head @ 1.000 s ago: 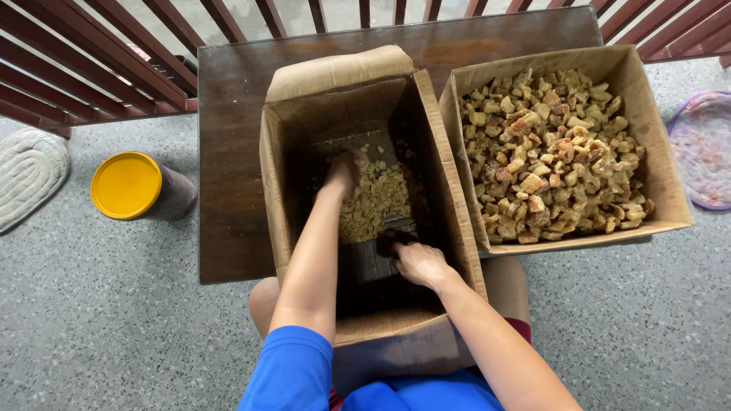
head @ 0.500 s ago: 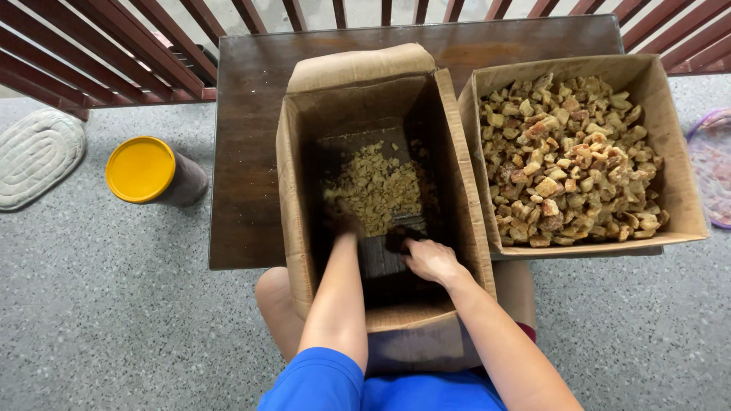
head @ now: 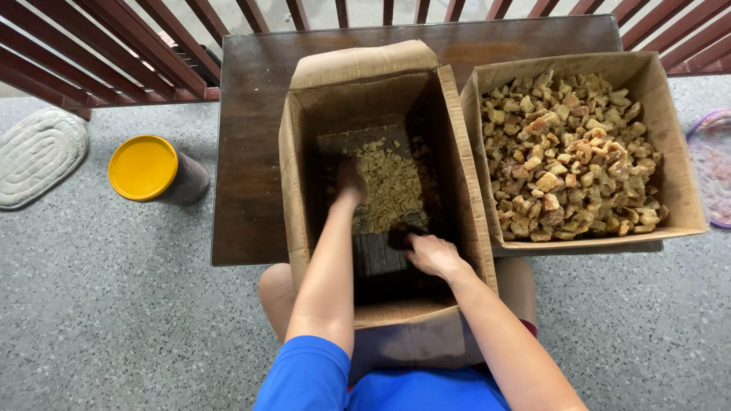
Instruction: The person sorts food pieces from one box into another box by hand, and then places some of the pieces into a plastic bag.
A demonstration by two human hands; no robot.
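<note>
Dark wooden table (head: 251, 152) under two cardboard boxes; right box (head: 670, 152) heaped with tan chunks (head: 567, 156); deep open box (head: 365, 84) holding small crumbled pieces (head: 392, 186); left hand (head: 350, 181) down among them, right hand (head: 430, 253) apart, grip unclear; yellow-lidded jar (head: 145, 167) on floor.

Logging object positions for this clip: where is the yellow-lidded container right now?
In the head view, the yellow-lidded container stands on the grey floor, left of the dark wooden table, between it and a pale oval mat.

A dark wooden table (head: 251, 152) carries two cardboard boxes: one around the left hand (head: 350, 181), another (head: 670, 152) just right.
</note>
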